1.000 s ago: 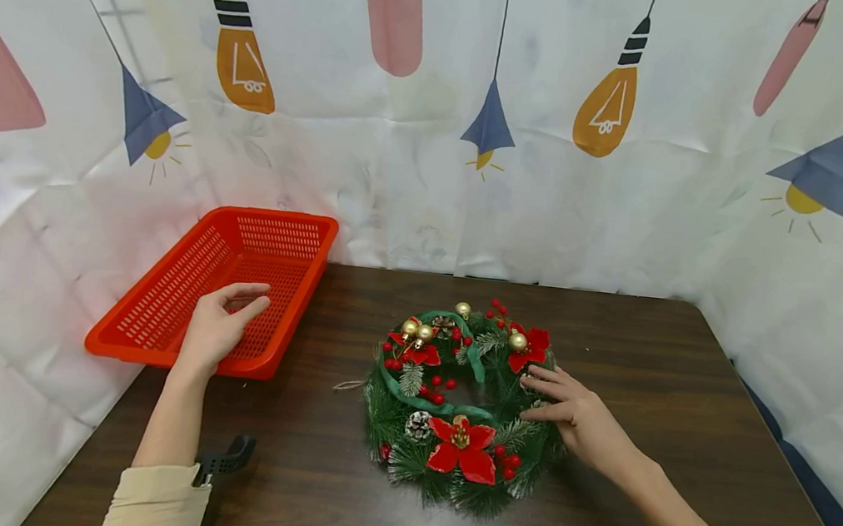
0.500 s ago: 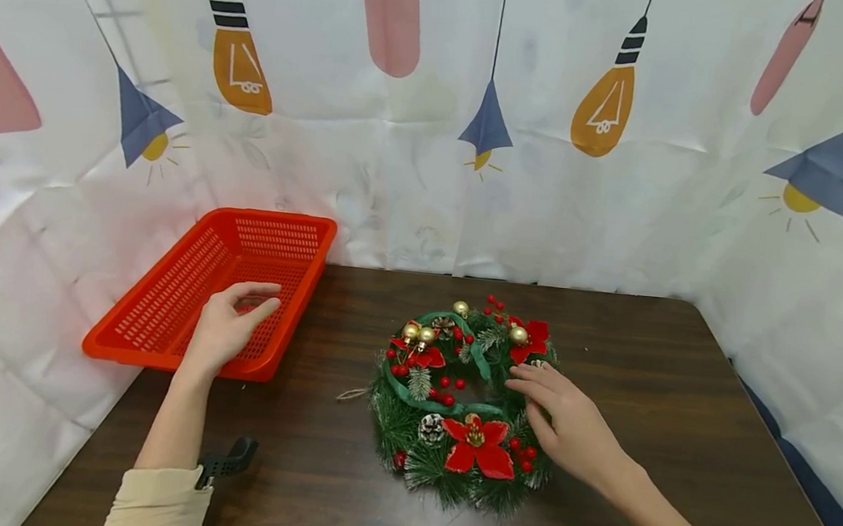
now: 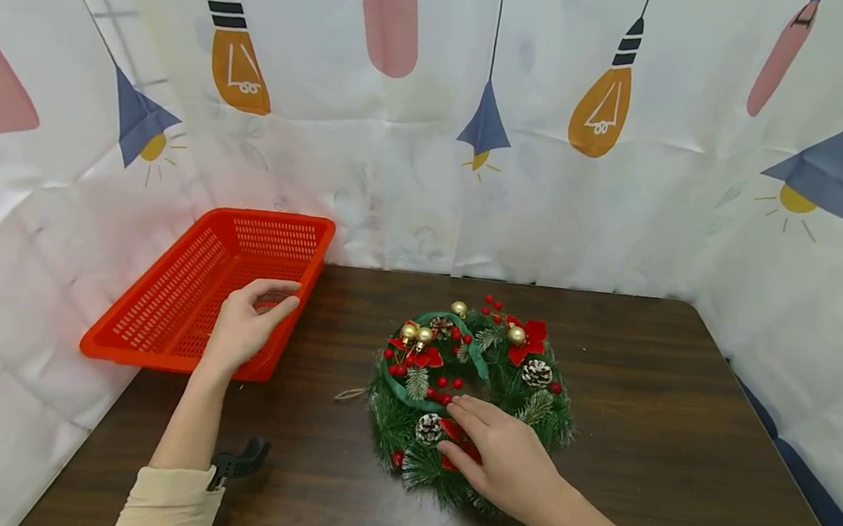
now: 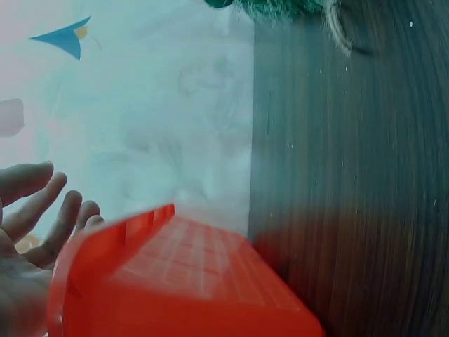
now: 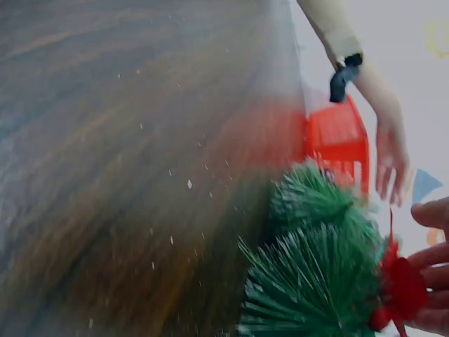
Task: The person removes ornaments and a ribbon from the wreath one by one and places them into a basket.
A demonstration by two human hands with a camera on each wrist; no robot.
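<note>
A green wreath [image 3: 394, 419] lies on the table, trimmed with red berries, gold baubles [image 3: 417, 334], frosted pinecones [image 3: 536, 373] and a green ribbon. My right hand [image 3: 505, 458] is over its near side, fingers extended and slightly bent, partly covering a red poinsettia [image 5: 403, 288]. In the right wrist view the fingertips are right at that flower. My left hand [image 3: 246, 327] hovers over the right side of a red plastic basket [image 3: 135, 355], thumb and fingers apart in a loose curve with nothing between them.
The dark wooden table [image 3: 644, 383] extends right of the wreath. A white curtain [image 3: 413, 187] printed with lamps hangs behind and at both sides. A twine loop [image 3: 351, 394] sticks out from the wreath's left side. A black strap [image 3: 242, 460] is on the left wrist.
My right hand has moved from the wreath's right side leftward and nearer, over the front poinsettia. The wreath's near side shifted slightly right early on. My left hand has drifted right across the basket.
</note>
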